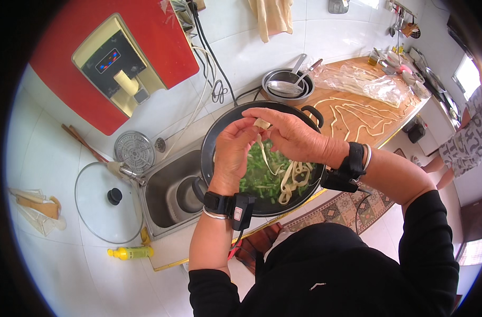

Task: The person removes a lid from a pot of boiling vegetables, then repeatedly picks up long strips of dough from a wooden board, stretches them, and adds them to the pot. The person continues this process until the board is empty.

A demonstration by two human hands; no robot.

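Note:
Over a wide black pan point(211, 136), my left hand point(235, 148) and my right hand point(294, 134) meet with their fingertips close together. Both pinch a strip of noodle dough point(262, 123), whose thin tail hangs down towards the pan. Inside the pan are chopped green beans point(260, 186) in liquid. Several pale flat noodles point(292, 184) lie in loops on top of them, at the pan's right side. Part of the pan's contents is hidden behind my hands and wrists.
Long dough strips point(359, 115) and plastic film point(355, 81) lie on the wooden board point(324, 95) to the right. Behind the pan stand nested bowls with a skimmer point(286, 88). A steel sink point(161, 206) and glass lid point(102, 214) are left. Another person point(468, 134) stands far right.

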